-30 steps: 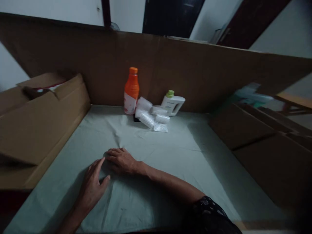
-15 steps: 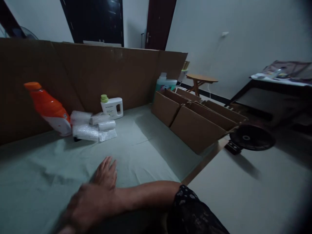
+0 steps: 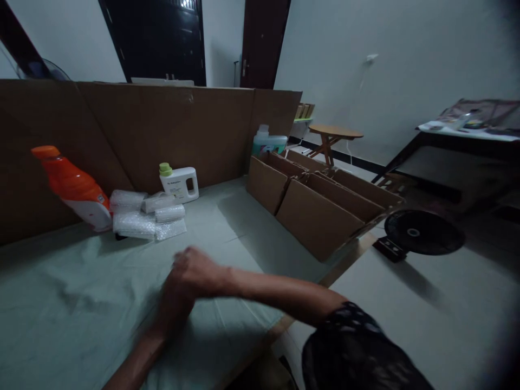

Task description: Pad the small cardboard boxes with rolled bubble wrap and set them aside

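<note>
My right hand lies across my left hand above the green cloth. Its fingers curl over the left hand, with the knuckles up and the fingertips hidden. Motion blurs my left hand, and its fingers are mostly covered. Beyond the hands lie clear bubble-wrap pieces. Beside them, an orange bottle with a white lower part leans to the left. A white jug with a green cap stands behind the wrap. Neither bottle is touched by a hand.
A cardboard wall borders the back. Open cardboard compartments stand at the right, with a teal-liquid bottle behind them. A black fan is on the floor past the table's edge. A round wooden stool stands farther back.
My right hand has moved from around the left wrist forward and right onto the left hand. The left fingers, stretched out before, are now covered. The view has shifted slightly.
</note>
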The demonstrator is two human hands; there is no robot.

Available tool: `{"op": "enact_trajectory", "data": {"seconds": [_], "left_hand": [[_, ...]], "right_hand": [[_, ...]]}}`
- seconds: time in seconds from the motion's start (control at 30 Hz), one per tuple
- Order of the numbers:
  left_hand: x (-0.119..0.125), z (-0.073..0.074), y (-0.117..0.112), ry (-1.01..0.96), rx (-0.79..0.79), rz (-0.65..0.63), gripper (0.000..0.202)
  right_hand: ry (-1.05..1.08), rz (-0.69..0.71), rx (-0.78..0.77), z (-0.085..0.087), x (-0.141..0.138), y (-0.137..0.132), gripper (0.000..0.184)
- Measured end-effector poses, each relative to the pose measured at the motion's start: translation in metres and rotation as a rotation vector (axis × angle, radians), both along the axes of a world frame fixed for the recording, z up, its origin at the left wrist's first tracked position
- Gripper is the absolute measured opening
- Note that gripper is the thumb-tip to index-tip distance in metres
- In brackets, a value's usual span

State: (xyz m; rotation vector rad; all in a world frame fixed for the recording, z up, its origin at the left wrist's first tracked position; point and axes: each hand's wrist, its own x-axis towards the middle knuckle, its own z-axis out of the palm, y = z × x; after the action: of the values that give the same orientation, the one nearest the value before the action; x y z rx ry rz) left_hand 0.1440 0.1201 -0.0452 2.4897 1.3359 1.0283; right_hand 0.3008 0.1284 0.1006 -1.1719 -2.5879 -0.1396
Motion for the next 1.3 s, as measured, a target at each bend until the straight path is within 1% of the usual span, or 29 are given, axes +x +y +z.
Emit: {"op": "enact_trajectory", "data": {"seconds": [0.03, 0.07, 0.1, 0.13, 0.2, 0.23, 0.27, 0.3, 0.33, 0.4, 0.47, 0.53, 0.57, 0.63, 0.7, 0.77, 0.8, 0.87, 0.93, 0.97, 1.0, 1.07, 1.1, 1.13, 1.17, 1.23, 1.27, 1.3], "left_hand": [[0.000, 0.002, -0.002, -0.004, -0.005, 0.013, 0.036], [0.000, 0.005, -0.004, -0.007, -0.017, 0.030, 0.036], [0.000, 0.009, -0.007, -0.012, -0.031, 0.048, 0.036], [0.001, 0.012, -0.009, -0.021, -0.044, 0.063, 0.036], [0.003, 0.019, -0.012, -0.048, -0.058, 0.078, 0.033], [0.004, 0.021, -0.012, -0.065, -0.054, 0.086, 0.032], [0.005, 0.023, -0.012, -0.078, -0.048, 0.099, 0.030], [0.006, 0.023, -0.011, -0.089, -0.042, 0.116, 0.028], [0.007, 0.023, -0.010, -0.098, -0.037, 0.136, 0.027], [0.008, 0.023, -0.009, -0.123, -0.025, 0.173, 0.026], [0.008, 0.022, -0.009, -0.157, -0.012, 0.197, 0.029], [0.008, 0.022, -0.007, -0.189, -0.002, 0.216, 0.037], [0.007, 0.022, -0.007, -0.209, 0.001, 0.230, 0.043], [0.005, 0.022, -0.006, -0.265, 0.001, 0.263, 0.056], [0.002, 0.022, -0.008, -0.319, -0.016, 0.279, 0.066], [-0.004, 0.023, -0.015, -0.359, -0.044, 0.271, 0.072], [-0.008, 0.024, -0.021, -0.374, -0.059, 0.262, 0.075], [-0.021, 0.027, -0.038, -0.419, -0.095, 0.258, 0.079], [-0.036, 0.030, -0.058, -0.464, -0.144, 0.285, 0.080], [-0.044, 0.032, -0.069, -0.478, -0.181, 0.307, 0.078], [-0.051, 0.034, -0.079, -0.490, -0.221, 0.330, 0.075], [-0.062, 0.038, -0.094, -0.516, -0.282, 0.371, 0.070], [-0.065, 0.040, -0.100, -0.527, -0.302, 0.382, 0.068], [-0.067, 0.042, -0.103, -0.531, -0.315, 0.381, 0.067], [-0.066, 0.044, -0.105, -0.532, -0.323, 0.374, 0.068], [-0.062, 0.049, -0.105, -0.526, -0.331, 0.342, 0.069], [-0.060, 0.050, -0.104, -0.524, -0.333, 0.332, 0.069], [-0.058, 0.052, -0.103, -0.527, -0.329, 0.336, 0.069]], "right_hand": [[-0.014, -0.032, 0.015, 0.013, 0.026, 0.015, 0.004], [-0.028, -0.224, 0.081, 0.028, 0.054, 0.031, 0.007], [-0.007, -0.382, 0.147, 0.042, 0.084, 0.045, 0.008], [0.018, -0.487, 0.197, 0.057, 0.113, 0.060, 0.011], [0.083, -0.655, 0.284, 0.079, 0.167, 0.085, 0.021], [0.117, -0.717, 0.310, 0.086, 0.190, 0.097, 0.024], [0.139, -0.742, 0.319, 0.091, 0.209, 0.107, 0.029], [0.158, -0.739, 0.326, 0.094, 0.224, 0.115, 0.031], [0.167, -0.717, 0.323, 0.095, 0.236, 0.122, 0.035], [0.173, -0.645, 0.327, 0.094, 0.249, 0.131, 0.040], [0.167, -0.560, 0.339, 0.089, 0.251, 0.134, 0.054], [0.155, -0.464, 0.362, 0.082, 0.243, 0.131, 0.062], [0.146, -0.406, 0.374, 0.077, 0.236, 0.126, 0.061], [0.121, -0.287, 0.385, 0.069, 0.217, 0.110, 0.050], [0.094, -0.187, 0.380, 0.062, 0.191, 0.085, 0.037], [0.081, -0.108, 0.348, 0.059, 0.159, 0.054, 0.027], [0.081, -0.062, 0.321, 0.059, 0.143, 0.037, 0.024], [0.110, 0.080, 0.224, 0.062, 0.117, 0.004, 0.019], [0.197, 0.183, 0.165, 0.066, 0.102, -0.023, 0.012], [0.278, 0.188, 0.152, 0.067, 0.100, -0.032, 0.011], [0.390, 0.152, 0.146, 0.066, 0.102, -0.038, 0.014], [0.650, -0.029, 0.093, 0.055, 0.110, -0.039, 0.021], [0.756, -0.136, 0.014, 0.045, 0.114, -0.036, 0.024], [0.835, -0.224, -0.101, 0.032, 0.117, -0.030, 0.028], [0.883, -0.283, -0.236, 0.017, 0.118, -0.024, 0.032], [0.909, -0.319, -0.486, -0.015, 0.113, -0.016, 0.044], [0.912, -0.334, -0.558, -0.030, 0.108, -0.014, 0.049], [0.913, -0.366, -0.589, -0.043, 0.101, -0.015, 0.054]]}}
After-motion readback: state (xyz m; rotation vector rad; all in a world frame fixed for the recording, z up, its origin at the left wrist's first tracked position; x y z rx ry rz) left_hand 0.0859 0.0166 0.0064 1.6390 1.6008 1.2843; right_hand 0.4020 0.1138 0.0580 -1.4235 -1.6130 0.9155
